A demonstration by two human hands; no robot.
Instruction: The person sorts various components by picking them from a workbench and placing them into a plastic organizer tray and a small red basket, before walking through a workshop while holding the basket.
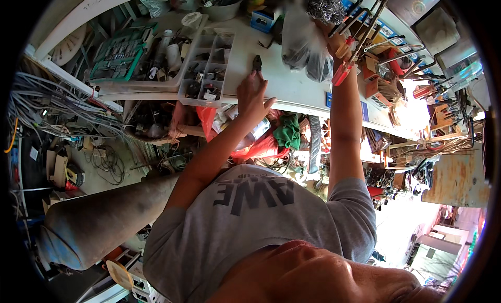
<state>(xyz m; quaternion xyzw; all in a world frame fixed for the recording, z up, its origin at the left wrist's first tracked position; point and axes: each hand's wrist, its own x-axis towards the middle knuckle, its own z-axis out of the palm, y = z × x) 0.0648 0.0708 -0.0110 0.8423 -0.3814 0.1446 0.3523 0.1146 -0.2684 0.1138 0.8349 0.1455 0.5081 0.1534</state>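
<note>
My left hand [251, 95] is over the white worktop [240, 48], with its fingertips at a small black hand tool [257, 63] and its thumb spread to the right. Whether the fingers grip the tool is not clear. A clear plastic compartment box [213, 68] holding small parts lies just left of that hand. My right arm reaches to the far side, where my right hand [328, 31] is partly hidden behind hanging tools and blurred. Close to it are a tangle of shiny metal strands [325, 6] and clear plastic bags [299, 41] with dark contents.
Red-handled screwdrivers [343, 73] and hex keys [395, 59] hang at the right. A green socket set [119, 54] and a blue box [263, 21] sit at the back. A large metal cylinder [105, 221] lies slanted at lower left, below bundled cables [58, 101]. Red plastic bags [258, 146] fill space below the worktop.
</note>
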